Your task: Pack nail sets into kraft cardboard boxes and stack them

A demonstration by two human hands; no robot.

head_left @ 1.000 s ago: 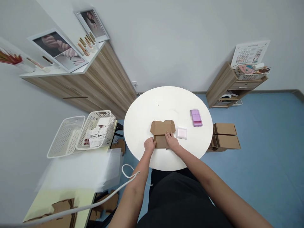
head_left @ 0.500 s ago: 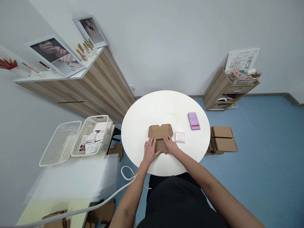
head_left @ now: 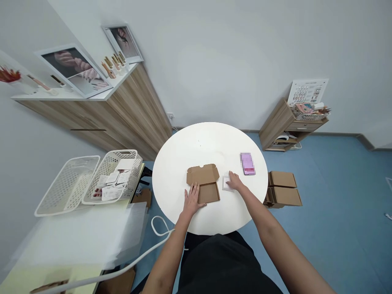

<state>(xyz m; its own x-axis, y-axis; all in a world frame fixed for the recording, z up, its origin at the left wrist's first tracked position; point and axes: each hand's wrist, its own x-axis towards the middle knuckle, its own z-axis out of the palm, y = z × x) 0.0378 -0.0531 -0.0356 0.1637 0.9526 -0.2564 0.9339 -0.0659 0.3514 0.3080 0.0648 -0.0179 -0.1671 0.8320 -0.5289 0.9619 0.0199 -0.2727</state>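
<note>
A small brown cardboard box (head_left: 206,185) lies open on the round white table (head_left: 208,147), its lid folded back toward the far side. My left hand (head_left: 192,198) rests flat, fingers stretched, on the box's near left corner. My right hand (head_left: 235,181) lies on a small white packet (head_left: 226,182) just right of the box, fingers over it. A pink-and-purple pack (head_left: 247,163) sits further right on the table.
Two white mesh baskets (head_left: 87,179) stand on a side table at the left, one holding small white cards. Clear plastic sheets (head_left: 76,232) lie in front of them. Closed brown boxes (head_left: 283,188) are stacked on the blue floor at right. Wooden cabinets line the walls.
My right hand left the box and moved right onto the white packet. My left hand opened flat on the box's left edge.
</note>
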